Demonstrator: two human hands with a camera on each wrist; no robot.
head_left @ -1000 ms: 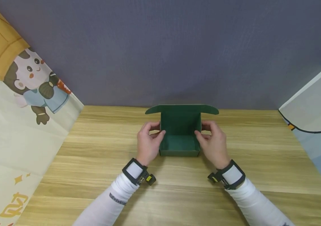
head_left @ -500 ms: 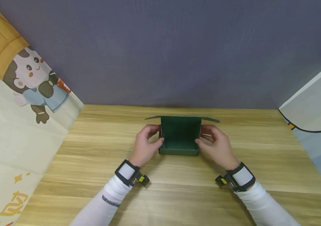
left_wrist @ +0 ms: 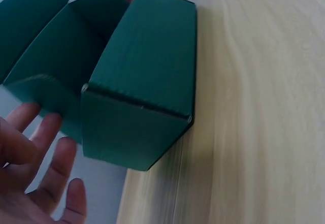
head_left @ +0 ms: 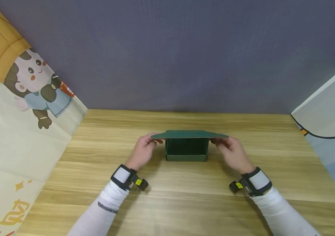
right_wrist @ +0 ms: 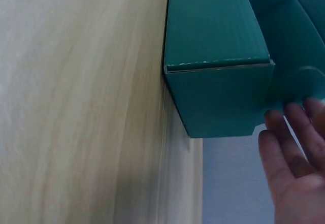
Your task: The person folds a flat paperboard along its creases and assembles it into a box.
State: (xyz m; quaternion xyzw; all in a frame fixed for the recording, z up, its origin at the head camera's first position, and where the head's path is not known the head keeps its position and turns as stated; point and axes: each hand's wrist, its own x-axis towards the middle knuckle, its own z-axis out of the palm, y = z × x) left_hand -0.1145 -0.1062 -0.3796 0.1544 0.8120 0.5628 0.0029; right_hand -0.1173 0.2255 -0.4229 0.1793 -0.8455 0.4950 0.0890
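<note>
A green cardboard box (head_left: 186,158) stands on the wooden table with its front facing me. Its lid (head_left: 186,134) tilts forward over the dark opening, wing flaps spread to both sides. On the left side is my left hand (head_left: 141,153), its fingers partly hidden under the lid's left wing. In the left wrist view those fingers (left_wrist: 60,165) are loosely bent, tips at the box's side flap (left_wrist: 51,89). My right hand (head_left: 234,155) mirrors it under the right wing. Its fingers (right_wrist: 284,142) reach toward the other side flap in the right wrist view, lightly bent, gripping nothing visible.
The wooden table (head_left: 182,203) extends around the box. Behind it rises a dark grey-blue panel (head_left: 185,59). Printed cloths with cartoon figures hang at the left (head_left: 31,144) and right (head_left: 324,121). Each wrist carries a strapped camera.
The lid has swung forward and down from standing upright. Both hands have let go of the box's side walls and moved outward, beneath the lid's wings. The box stays about in place.
</note>
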